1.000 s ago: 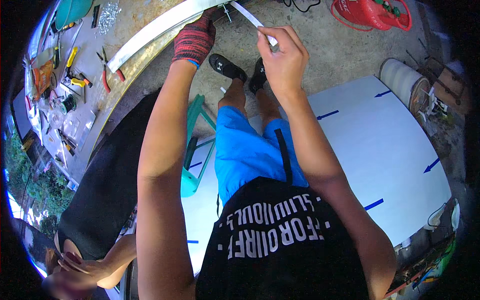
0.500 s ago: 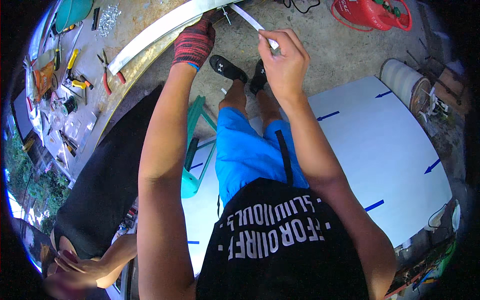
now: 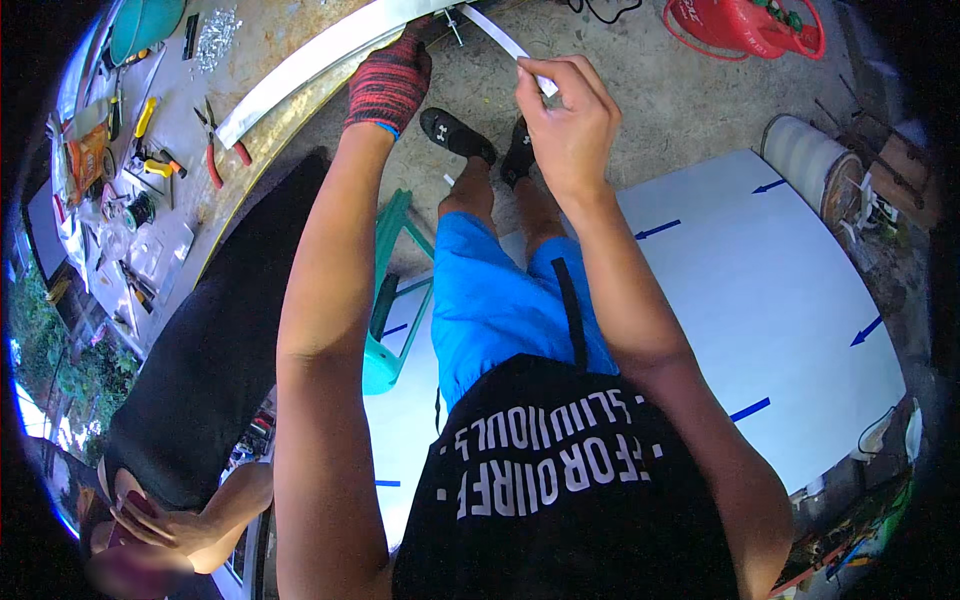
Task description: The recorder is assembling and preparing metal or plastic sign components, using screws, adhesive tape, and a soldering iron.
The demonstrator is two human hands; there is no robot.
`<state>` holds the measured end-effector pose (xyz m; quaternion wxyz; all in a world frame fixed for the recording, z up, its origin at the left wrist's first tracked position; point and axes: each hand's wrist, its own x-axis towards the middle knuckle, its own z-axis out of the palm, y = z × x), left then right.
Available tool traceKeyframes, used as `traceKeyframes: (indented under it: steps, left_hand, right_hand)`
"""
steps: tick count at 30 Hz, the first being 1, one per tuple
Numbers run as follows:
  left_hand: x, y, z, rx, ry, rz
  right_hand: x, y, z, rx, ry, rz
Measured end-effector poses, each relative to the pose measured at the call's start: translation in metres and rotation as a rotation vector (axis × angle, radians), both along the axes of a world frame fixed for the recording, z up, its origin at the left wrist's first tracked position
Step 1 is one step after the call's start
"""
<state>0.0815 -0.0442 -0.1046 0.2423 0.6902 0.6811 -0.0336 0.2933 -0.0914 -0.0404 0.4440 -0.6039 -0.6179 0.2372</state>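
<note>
- The tabletop (image 3: pixel 280 40) fills your upper left and is cut off along the top of the view.
- The long white bar (image 3: pixel 310 72) lies along the tabletop edge facing you, one end just beside the red-handled pliers (image 3: pixel 213 165); its other end is out of sight.
- Your gloved left hand (image 3: pixel 388 85) looks curled at the bar's lower side, by that edge; its fingertips are hidden, so you cannot tell what it grips.
- Your bare right hand (image 3: pixel 572 110) holds a narrow pinch on the white strip, beyond the tabletop edge, above the floor.
- The white strip (image 3: pixel 495 33) slants from near the bar down to your fingers. You seem to be positioning it there; the next move likely calls for a steady left hand and a light pull.
- The slim metal piece (image 3: pixel 454 30) beside the strip's upper end may be a bolt; it is too small to be sure.
</note>
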Motion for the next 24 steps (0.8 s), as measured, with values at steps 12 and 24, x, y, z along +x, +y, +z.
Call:
traceKeyframes:
  steps: [12,24]
  left_hand:
    - [-0.01,-0.005,-0.014,0.173,-0.049,-0.034]
    - [-0.001,-0.005,-0.016,0.384,-0.027,-0.045]
  right_hand:
    - [0.007,-0.012,0.033,-0.025,0.005,0.002]
    - [-0.035,0.146,0.071,0.047,0.145,-0.043]
